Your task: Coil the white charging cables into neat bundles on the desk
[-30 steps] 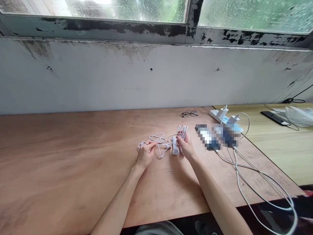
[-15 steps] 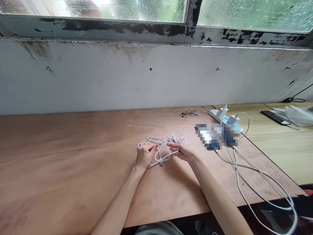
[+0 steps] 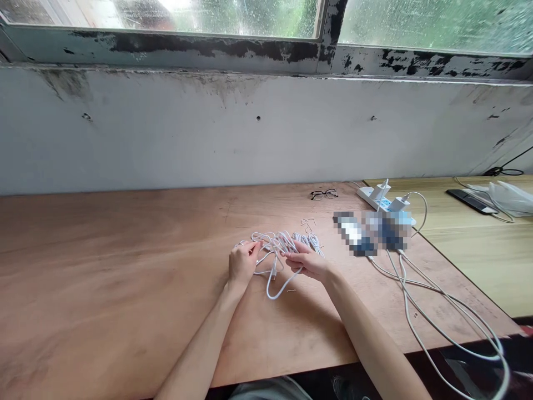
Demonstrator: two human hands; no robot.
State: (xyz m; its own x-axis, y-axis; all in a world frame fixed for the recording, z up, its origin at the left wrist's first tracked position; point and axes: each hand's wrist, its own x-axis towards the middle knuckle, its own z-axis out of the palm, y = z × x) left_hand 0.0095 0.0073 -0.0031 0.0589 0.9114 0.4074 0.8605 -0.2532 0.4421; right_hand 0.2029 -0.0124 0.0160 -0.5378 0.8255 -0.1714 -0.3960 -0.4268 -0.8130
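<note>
A loosely looped white cable [image 3: 272, 295] stretches between my hands above the brown table, one loop hanging toward the front edge. My left hand [image 3: 242, 261] is closed, thumb and fingertips pinching a strand at the left end of the loops. With its palm turned inward, my right hand [image 3: 306, 260] grips several gathered loops between thumb and fingers. Below the loops a USB plug [image 3: 273, 274] shows near the tabletop. Just behind the right hand lies another coiled white cable [image 3: 314, 242], partly covered by that hand. Thin twist ties [image 3: 308, 224] rest beyond it.
Eyeglasses [image 3: 324, 194] lie near the wall. At the right, a white power strip [image 3: 377, 199] carries chargers, beside blurred-out devices [image 3: 353, 233]. Their pale cables [image 3: 453, 305] trail over the table's front edge. A black phone-like slab [image 3: 470, 201] sits on the lighter table [image 3: 470, 250].
The loops have shifted between my hands, and one now hangs lower in front. My left hand has moved slightly left. More of the coil behind my right hand shows.
</note>
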